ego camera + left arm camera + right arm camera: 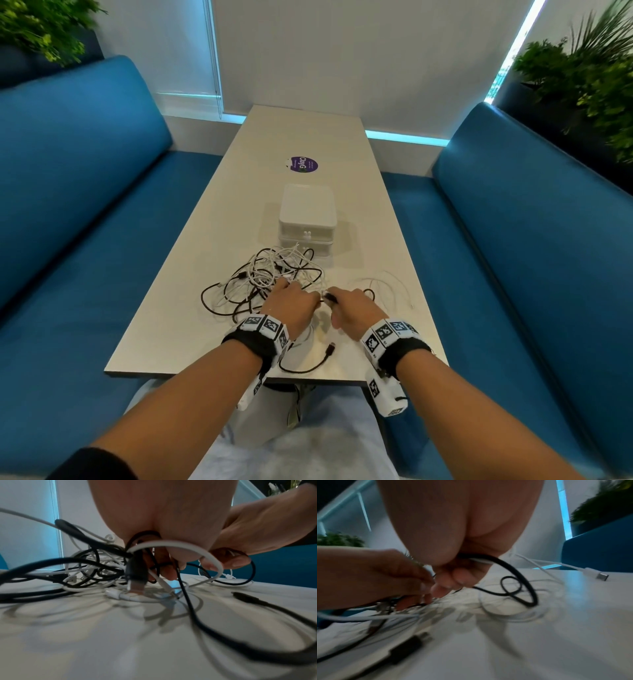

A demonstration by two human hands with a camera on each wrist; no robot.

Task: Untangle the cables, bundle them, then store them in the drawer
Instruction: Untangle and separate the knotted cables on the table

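Note:
A tangle of black and white cables [270, 281] lies on the white table [191, 329], just in front of a white two-drawer box [306, 219] whose drawers are closed. My left hand [291, 303] grips several strands at the tangle's near right edge; its curled fingers [164, 568] hold black and white cables, with a black plug [136, 574] hanging down. My right hand [352, 306] sits right beside it and grips a black cable [518, 574] along with a white strand. A thin white cable [390, 284] lies loose to the right.
A loose black cable end [308, 363] curls near the table's front edge. A purple round sticker [303, 165] is stuck on the table beyond the box. Blue benches [85, 212] flank both sides. Plants [589, 89] stand behind the benches.

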